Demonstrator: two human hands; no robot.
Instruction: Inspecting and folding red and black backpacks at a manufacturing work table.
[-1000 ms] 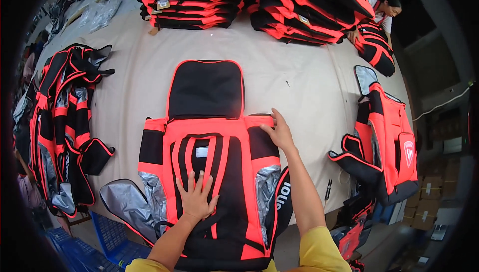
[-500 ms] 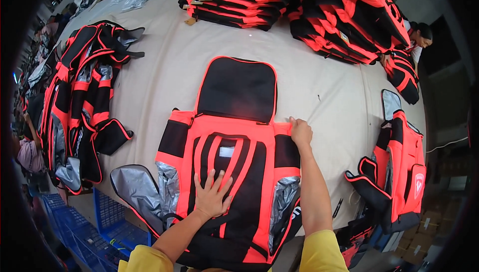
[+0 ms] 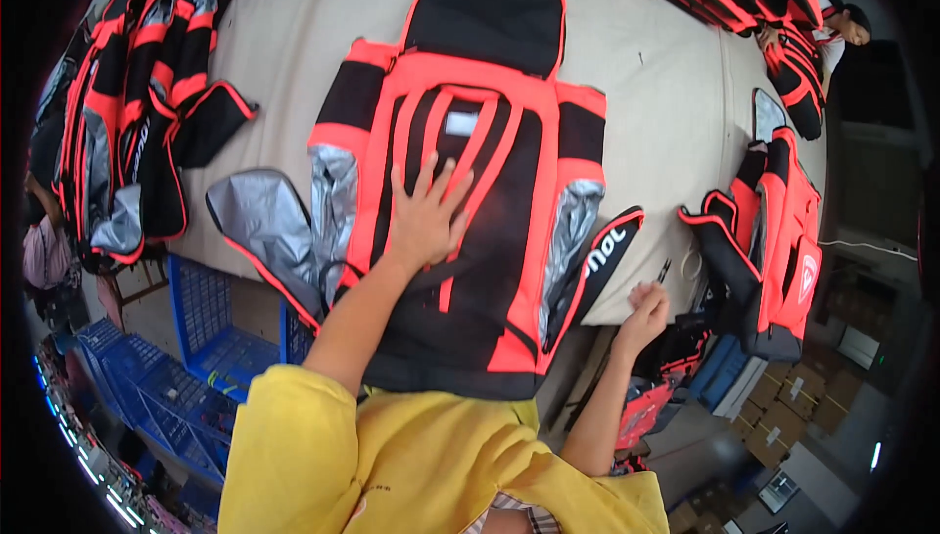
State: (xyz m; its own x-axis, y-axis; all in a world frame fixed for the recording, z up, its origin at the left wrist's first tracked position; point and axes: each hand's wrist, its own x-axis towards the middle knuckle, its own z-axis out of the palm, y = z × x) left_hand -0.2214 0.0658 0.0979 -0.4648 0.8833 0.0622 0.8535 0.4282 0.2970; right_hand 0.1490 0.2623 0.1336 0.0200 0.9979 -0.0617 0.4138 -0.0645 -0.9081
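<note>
While flat, the backpack panel [image 3: 460, 182] looks red-black (seemingly unfinished).

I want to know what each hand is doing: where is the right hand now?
In the head view the right hand is at the table's near right edge, off the red-and-black bag, beside its black side flap.

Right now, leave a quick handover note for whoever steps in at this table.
Left hand: open, flat on the front of the red and black backpack, pinning it.
Right hand: off the pack, loosely curled at the table edge, near a small dark tool.
Done: pack lies face up, side flaps spread.
Left: cannot tell from this view; more packs wait to the right.
</note>
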